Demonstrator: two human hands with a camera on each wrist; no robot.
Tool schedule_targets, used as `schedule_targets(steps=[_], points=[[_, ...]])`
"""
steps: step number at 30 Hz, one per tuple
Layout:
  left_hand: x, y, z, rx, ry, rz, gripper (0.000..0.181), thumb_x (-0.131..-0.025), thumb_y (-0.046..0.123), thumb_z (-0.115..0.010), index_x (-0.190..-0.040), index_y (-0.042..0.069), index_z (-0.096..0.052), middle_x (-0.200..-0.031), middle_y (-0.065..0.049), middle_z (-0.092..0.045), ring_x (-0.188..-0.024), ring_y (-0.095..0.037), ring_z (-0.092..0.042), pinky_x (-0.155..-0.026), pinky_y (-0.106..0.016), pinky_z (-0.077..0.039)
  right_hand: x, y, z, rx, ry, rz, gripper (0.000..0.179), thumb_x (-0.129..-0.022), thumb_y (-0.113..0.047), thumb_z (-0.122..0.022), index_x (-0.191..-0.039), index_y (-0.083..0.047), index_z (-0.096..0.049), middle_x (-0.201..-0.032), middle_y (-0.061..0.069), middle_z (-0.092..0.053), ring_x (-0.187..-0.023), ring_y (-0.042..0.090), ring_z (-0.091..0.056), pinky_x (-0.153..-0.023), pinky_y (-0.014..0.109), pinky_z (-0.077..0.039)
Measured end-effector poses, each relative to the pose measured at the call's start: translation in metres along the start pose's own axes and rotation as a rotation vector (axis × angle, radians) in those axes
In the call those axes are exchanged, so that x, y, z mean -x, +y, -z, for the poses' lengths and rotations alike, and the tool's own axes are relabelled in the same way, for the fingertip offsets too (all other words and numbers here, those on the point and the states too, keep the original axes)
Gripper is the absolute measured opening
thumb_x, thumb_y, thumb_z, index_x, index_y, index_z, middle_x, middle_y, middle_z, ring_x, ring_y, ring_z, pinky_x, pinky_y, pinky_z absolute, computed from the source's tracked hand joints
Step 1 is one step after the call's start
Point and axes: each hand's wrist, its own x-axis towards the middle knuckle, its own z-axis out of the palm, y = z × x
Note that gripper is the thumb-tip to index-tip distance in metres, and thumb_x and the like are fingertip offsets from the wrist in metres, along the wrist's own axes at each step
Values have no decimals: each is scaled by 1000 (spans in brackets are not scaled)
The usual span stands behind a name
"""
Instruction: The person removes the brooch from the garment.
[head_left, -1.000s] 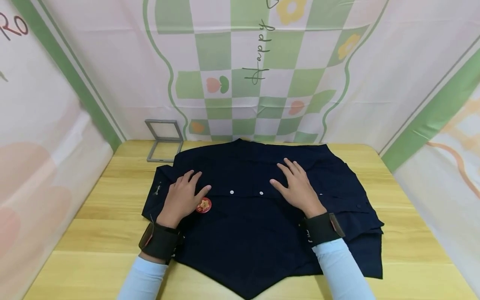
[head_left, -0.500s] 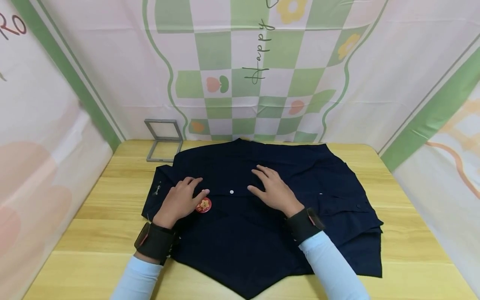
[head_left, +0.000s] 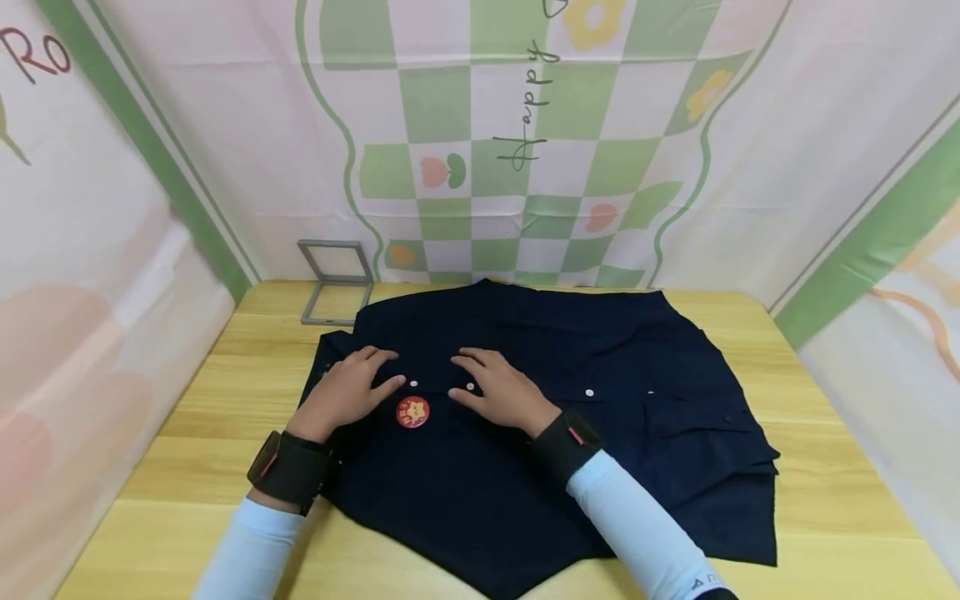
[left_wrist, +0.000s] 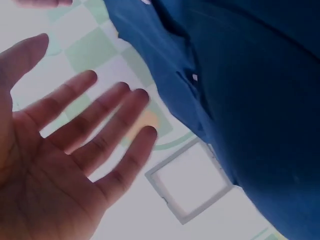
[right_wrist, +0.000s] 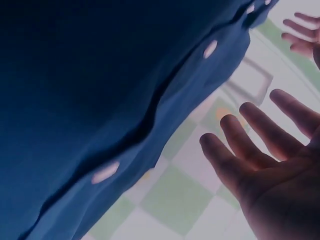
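A dark navy buttoned shirt (head_left: 480, 492) lies spread over the wooden table, with white buttons (head_left: 589, 392) along its front strip. My left hand (head_left: 341, 393) hovers close over the shirt's left part, palm down, fingers loosely extended. Just right of its thumb is a round red badge (head_left: 412, 412) with a yellow star. My right hand (head_left: 502, 392) is over the middle of the shirt, fingertips pointing left, its thumb right by a button (head_left: 470, 387). Both wrist views show spread fingers, the left hand (left_wrist: 75, 150) and the right hand (right_wrist: 270, 165), with nothing between them.
A grey hinged frame (head_left: 341, 282) stands opened at the table's back left, beside the shirt's edge. Printed cloth walls (head_left: 592, 125) close in the back and both sides. Bare wooden table (head_left: 180, 467) shows to the left and right of the shirt.
My right hand has moved left along the button strip, toward the left hand. The left hand has drifted slightly left, off the badge's edge. The shirt keeps its shape.
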Motion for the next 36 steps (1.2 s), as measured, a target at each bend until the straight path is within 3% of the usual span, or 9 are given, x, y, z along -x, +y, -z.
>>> schedule_targets(steps=[10,18,27,36], points=[[0,-9,-7,41,-40,-85,43,-98,32,-61,-130,4,-60,-130,-18,-58,-116,-34,-60,-95,-48,-52,-16,-15,-15,65,-69,123,55,-99,-46,-54,-144,-14,-50,-149,11,-45,-134,28,-46,-102,43,-49],[0,-8,-6,52,-88,-159,40,-98,31,-61,-126,3,-62,-125,-17,-61,-111,-31,-63,-89,-42,-55,-26,-22,-16,92,-104,210,52,-100,-43,-55,-141,-12,-52,-144,10,-51,-127,25,-52,-101,38,-50],[4,-9,-2,-65,-104,-305,31,-94,26,-67,-115,4,-66,-110,-13,-65,-86,-22,-66,-72,-29,-54,-33,-28,-23,134,-119,320,45,-99,-40,-58,-134,-13,-58,-136,7,-56,-117,21,-57,-94,34,-53],[3,-14,-9,-95,-127,-359,22,-93,22,-69,-108,7,-67,-104,-9,-65,-83,-17,-64,-71,-27,-53,-41,-26,-26,225,-148,401,42,-99,-43,-55,-132,-16,-60,-133,6,-58,-115,19,-58,-94,31,-52]])
